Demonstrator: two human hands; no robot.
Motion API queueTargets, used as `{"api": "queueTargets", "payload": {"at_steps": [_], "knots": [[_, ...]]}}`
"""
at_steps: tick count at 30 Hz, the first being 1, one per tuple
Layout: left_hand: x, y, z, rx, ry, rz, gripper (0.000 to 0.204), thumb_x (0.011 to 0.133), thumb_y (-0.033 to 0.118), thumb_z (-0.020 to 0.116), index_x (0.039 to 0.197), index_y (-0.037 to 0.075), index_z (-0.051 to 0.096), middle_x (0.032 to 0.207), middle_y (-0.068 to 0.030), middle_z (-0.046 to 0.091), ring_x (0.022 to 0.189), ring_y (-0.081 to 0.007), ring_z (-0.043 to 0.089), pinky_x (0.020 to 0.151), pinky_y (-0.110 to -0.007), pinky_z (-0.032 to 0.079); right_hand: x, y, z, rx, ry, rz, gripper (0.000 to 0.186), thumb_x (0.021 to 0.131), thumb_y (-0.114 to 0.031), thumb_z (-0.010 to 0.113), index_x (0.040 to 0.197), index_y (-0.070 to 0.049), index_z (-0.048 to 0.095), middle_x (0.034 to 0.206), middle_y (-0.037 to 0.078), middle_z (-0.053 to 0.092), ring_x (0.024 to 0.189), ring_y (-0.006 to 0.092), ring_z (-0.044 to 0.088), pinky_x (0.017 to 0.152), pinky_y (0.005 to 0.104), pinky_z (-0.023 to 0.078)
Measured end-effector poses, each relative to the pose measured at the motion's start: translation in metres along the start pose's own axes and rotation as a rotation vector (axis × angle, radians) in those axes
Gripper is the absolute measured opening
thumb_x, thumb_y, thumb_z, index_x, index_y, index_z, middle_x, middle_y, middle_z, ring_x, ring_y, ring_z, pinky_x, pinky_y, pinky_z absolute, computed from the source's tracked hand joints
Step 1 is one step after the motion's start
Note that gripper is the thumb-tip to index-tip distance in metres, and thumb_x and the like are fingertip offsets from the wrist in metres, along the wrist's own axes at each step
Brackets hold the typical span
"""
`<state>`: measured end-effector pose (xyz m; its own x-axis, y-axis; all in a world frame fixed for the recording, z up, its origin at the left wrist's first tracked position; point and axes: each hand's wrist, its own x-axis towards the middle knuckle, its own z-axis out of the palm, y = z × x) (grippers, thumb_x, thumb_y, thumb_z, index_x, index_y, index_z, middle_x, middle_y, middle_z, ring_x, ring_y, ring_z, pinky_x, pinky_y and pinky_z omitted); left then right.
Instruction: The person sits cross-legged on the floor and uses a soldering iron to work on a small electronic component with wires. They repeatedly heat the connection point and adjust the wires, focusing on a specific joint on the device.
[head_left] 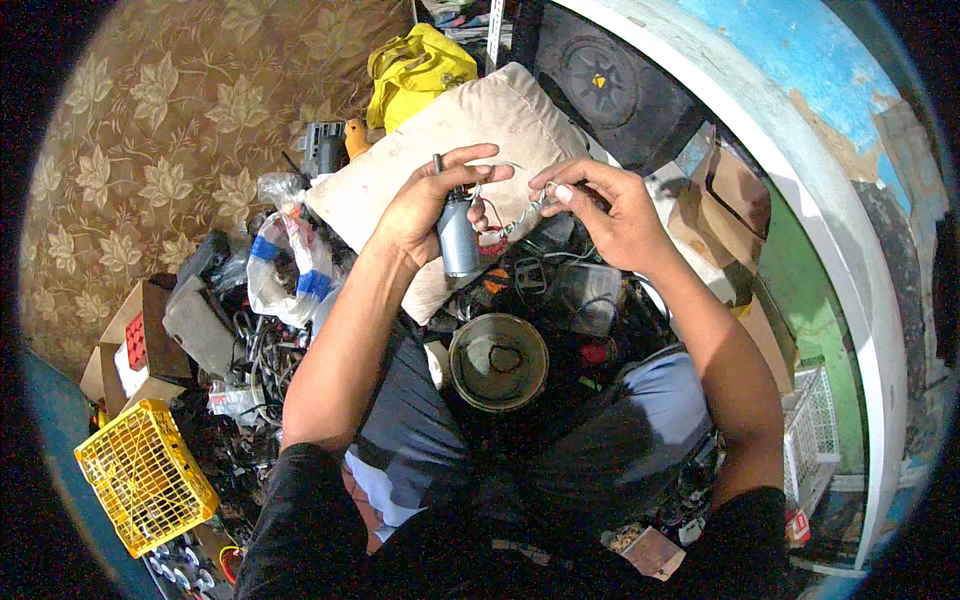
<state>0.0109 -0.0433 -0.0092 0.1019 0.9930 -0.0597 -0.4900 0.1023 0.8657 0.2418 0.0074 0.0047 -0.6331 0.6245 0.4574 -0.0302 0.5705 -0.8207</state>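
My left hand (412,215) is wrapped round a grey metal cylinder (459,242) that looks like a small electric motor, held upright with a thin dark rod standing out at its top. Thin wires, some twisted together (520,217), run from near the cylinder's top across to my right hand (622,212). The thumb and forefinger of that hand pinch the wire's end. Both hands are raised above a beige cushion (500,115) and a heap of parts. Fine detail at the pinched wire tip is too small to tell.
Between my legs stands a round tin (498,402) with a dark ring-shaped thing inside. Cables and parts crowd the floor around it. A yellow basket (145,475) and a cardboard box (160,345) lie left; a yellow bag (420,72) and a black speaker (600,80) stand at the back.
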Motion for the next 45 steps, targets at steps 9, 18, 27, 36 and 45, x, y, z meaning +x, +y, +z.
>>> {"api": "queueTargets", "payload": {"at_steps": [9, 18, 27, 36, 45], "knots": [[-0.002, 0.005, -0.003, -0.048, -0.009, 0.036, 0.042, 0.089, 0.012, 0.059, 0.127, -0.003, 0.053, 0.124, -0.0150, 0.063, 0.056, -0.0116, 0.050, 0.055, -0.026, 0.048, 0.002, 0.003, -0.020, -0.200, 0.051, 0.043, 0.010, 0.091, 0.000, 0.061, 0.098, 0.005, 0.065, 0.100, 0.010, 0.063, 0.089, 0.0148, 0.062, 0.078, 0.0269, 0.052], [-0.005, 0.006, 0.007, 0.018, -0.068, 0.069, 0.037, 0.090, 0.005, 0.056, 0.125, -0.004, 0.059, 0.119, -0.0128, 0.067, 0.068, -0.0083, 0.061, 0.055, -0.019, 0.050, 0.001, -0.011, -0.015, -0.456, 0.040, -0.224, 0.010, 0.082, -0.001, 0.069, 0.092, -0.001, 0.069, 0.088, 0.012, 0.065, 0.082, 0.0252, 0.065, 0.073, 0.0334, 0.051], [-0.011, 0.009, 0.016, 0.228, -0.058, 0.104, 0.033, 0.088, 0.002, 0.056, 0.119, -0.003, 0.064, 0.113, -0.0098, 0.070, 0.053, -0.0092, 0.059, 0.049, -0.022, 0.052, 0.000, -0.022, -0.010, -0.576, -0.037, -0.347, 0.015, 0.082, -0.001, 0.066, 0.096, -0.002, 0.069, 0.093, 0.012, 0.063, 0.085, 0.0296, 0.065, 0.075, 0.0375, 0.053], [-0.011, 0.005, 0.018, 0.314, -0.152, 0.092, 0.034, 0.087, 0.004, 0.056, 0.119, -0.004, 0.064, 0.111, -0.0116, 0.070, 0.051, -0.0110, 0.060, 0.049, -0.025, 0.053, 0.001, -0.019, -0.001, -0.521, -0.065, -0.318, 0.011, 0.083, -0.003, 0.067, 0.094, -0.002, 0.069, 0.092, 0.012, 0.064, 0.085, 0.0296, 0.066, 0.075, 0.0371, 0.053], [-0.009, 0.000, 0.017, 0.311, -0.153, 0.052, 0.034, 0.086, 0.002, 0.056, 0.118, -0.005, 0.064, 0.103, -0.0124, 0.071, 0.049, -0.0108, 0.059, 0.047, -0.024, 0.054, 0.000, -0.006, 0.007, -0.197, 0.060, 0.071, 0.010, 0.083, -0.007, 0.073, 0.091, -0.002, 0.068, 0.079, 0.006, 0.066, 0.066, 0.0144, 0.063, 0.057, 0.0282, 0.048]]}}
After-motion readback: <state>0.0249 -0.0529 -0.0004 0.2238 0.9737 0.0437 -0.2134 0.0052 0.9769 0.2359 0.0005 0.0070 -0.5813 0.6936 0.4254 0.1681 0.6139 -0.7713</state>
